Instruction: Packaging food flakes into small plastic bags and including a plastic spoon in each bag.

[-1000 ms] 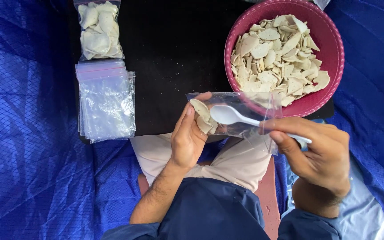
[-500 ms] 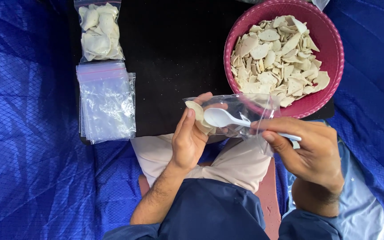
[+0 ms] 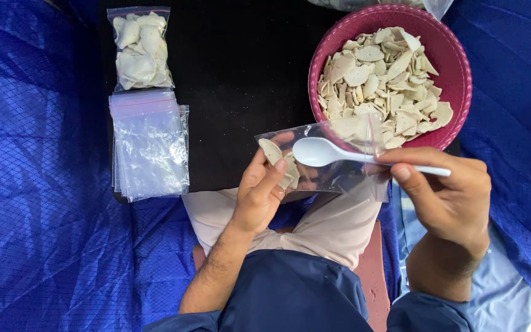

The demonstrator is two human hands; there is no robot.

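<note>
A sealed clear plastic bag packed with pale crackers (image 3: 139, 49) lies at the far left of the black tabletop (image 3: 241, 74). Just below it sits a stack of empty clear zip bags (image 3: 149, 144). Crinkled blue tarpaulin (image 3: 38, 184) spreads all around.

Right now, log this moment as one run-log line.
left hand: holds clear bag with few chips | right hand: holds white spoon, bowl inside bag | pink bowl: full of chips
</note>
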